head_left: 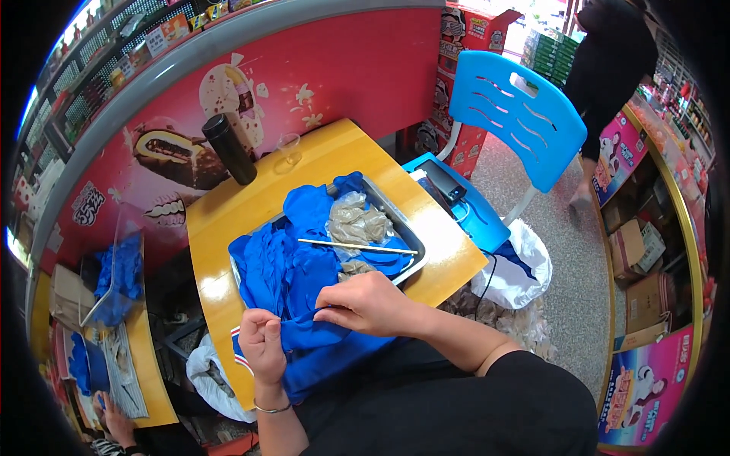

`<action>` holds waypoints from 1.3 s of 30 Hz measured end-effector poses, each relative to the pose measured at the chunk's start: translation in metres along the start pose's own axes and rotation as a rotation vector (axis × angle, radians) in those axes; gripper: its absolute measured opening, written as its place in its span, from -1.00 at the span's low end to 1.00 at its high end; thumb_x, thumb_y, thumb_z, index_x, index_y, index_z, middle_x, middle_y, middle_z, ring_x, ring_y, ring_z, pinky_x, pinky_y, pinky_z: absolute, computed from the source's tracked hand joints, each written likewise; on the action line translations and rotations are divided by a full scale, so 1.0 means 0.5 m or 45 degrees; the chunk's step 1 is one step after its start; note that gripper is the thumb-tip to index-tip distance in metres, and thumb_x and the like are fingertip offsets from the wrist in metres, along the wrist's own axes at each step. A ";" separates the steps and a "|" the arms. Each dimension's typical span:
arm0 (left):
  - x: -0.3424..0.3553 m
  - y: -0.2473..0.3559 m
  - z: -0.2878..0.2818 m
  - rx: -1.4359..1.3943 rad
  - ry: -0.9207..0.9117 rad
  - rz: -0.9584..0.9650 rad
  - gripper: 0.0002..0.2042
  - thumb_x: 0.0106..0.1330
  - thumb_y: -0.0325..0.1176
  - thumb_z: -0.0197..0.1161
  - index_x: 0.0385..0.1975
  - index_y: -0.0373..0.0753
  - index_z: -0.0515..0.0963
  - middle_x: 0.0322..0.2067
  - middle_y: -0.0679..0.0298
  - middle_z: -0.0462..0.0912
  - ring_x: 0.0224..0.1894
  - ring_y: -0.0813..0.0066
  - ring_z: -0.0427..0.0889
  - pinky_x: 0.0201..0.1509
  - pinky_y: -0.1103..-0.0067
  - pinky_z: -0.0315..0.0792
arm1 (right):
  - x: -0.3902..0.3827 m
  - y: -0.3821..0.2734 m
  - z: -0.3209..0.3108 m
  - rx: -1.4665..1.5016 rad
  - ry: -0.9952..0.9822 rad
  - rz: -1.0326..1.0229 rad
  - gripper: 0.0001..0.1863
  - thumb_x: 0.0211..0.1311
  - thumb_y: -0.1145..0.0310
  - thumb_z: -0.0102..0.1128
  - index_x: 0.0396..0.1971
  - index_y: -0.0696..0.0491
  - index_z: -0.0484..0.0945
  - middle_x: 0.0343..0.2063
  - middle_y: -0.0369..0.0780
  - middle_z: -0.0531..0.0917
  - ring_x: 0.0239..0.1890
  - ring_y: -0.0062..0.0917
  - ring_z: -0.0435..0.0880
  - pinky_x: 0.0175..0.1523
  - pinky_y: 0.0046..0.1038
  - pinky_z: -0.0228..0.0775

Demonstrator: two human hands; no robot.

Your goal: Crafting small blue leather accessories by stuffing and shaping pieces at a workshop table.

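A metal tray (417,262) on the yellow table (228,213) holds crumpled blue fabric (274,266), brownish crumpled plastic (357,220) and a pale thin stick (357,245) across the top. A length of blue cloth (319,349) runs between my hands and hangs over the near edge toward my lap, with a red-and-white striped band at its left. My left hand (262,342), fingers curled, holds the cloth at the left. My right hand (369,304) pinches the same cloth a little higher, at the tray's near side.
A black bottle (228,148) and clear cup (287,152) stand at the back. Right are a blue chair (517,114), white sack (525,281), shelves with boxes (639,296) and a walking person (608,53). Left, another person's hand (114,418) works at a second table (156,380).
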State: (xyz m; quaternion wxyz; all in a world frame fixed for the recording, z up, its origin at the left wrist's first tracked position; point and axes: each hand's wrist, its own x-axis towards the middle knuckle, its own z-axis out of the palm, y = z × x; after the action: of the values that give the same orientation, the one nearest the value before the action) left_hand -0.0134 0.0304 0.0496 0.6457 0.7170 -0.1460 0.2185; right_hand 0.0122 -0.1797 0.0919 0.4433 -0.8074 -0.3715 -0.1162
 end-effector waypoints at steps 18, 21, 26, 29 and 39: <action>0.005 0.032 -0.005 0.027 -0.287 -0.274 -0.91 0.17 -0.46 0.25 -0.38 -0.31 0.51 -0.72 0.54 0.27 -0.67 0.85 0.12 -0.61 0.80 -0.06 | -0.009 -0.001 0.014 0.066 0.081 0.080 -0.84 0.10 0.27 0.22 -0.51 0.04 0.54 -0.71 -0.22 0.53 -0.65 -0.44 0.55 -0.55 -0.50 0.29; 0.002 0.021 -0.001 -0.047 -0.231 -0.284 -0.95 0.18 -0.49 0.22 -0.43 -0.32 0.51 -0.67 0.47 0.34 -0.64 0.81 0.19 -0.57 0.80 0.02 | -0.008 -0.004 0.013 0.078 0.113 0.069 -0.82 0.10 0.25 0.22 -0.55 0.04 0.53 -0.75 -0.23 0.49 -0.69 -0.44 0.52 -0.58 -0.49 0.25; 0.007 0.012 -0.001 0.010 -0.242 -0.063 -0.92 0.25 -0.50 0.10 -0.44 -0.34 0.51 -0.56 0.35 0.41 -0.53 0.70 0.27 -0.48 0.75 0.12 | -0.011 -0.005 0.004 -0.001 0.069 0.080 -0.75 0.14 0.18 0.16 -0.59 0.02 0.50 -0.77 -0.22 0.47 -0.69 -0.39 0.51 -0.60 -0.44 0.23; 0.006 0.015 -0.001 0.050 -0.226 -0.047 -0.91 0.26 -0.50 0.06 -0.43 -0.35 0.49 -0.59 0.36 0.39 -0.55 0.70 0.26 -0.49 0.75 0.10 | -0.012 -0.007 0.003 -0.042 0.047 0.089 -0.72 0.17 0.14 0.12 -0.59 0.01 0.49 -0.76 -0.20 0.49 -0.66 -0.35 0.54 -0.59 -0.41 0.25; 0.011 0.004 0.003 -0.106 0.010 -0.306 -0.93 0.29 -0.49 0.06 -0.43 -0.30 0.44 -0.60 0.53 0.29 -0.56 0.85 0.17 -0.52 0.81 0.02 | -0.002 0.012 0.015 0.127 0.139 0.183 -0.90 0.12 0.45 0.15 -0.36 0.12 0.52 -0.51 -0.13 0.57 -0.47 -0.37 0.60 -0.39 -0.50 0.39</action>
State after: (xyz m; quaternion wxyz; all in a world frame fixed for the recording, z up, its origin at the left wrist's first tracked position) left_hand -0.0094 0.0292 0.0541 0.6970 0.7010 -0.0655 0.1361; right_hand 0.0147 -0.1763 0.0833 0.5098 -0.8013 -0.2934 -0.1093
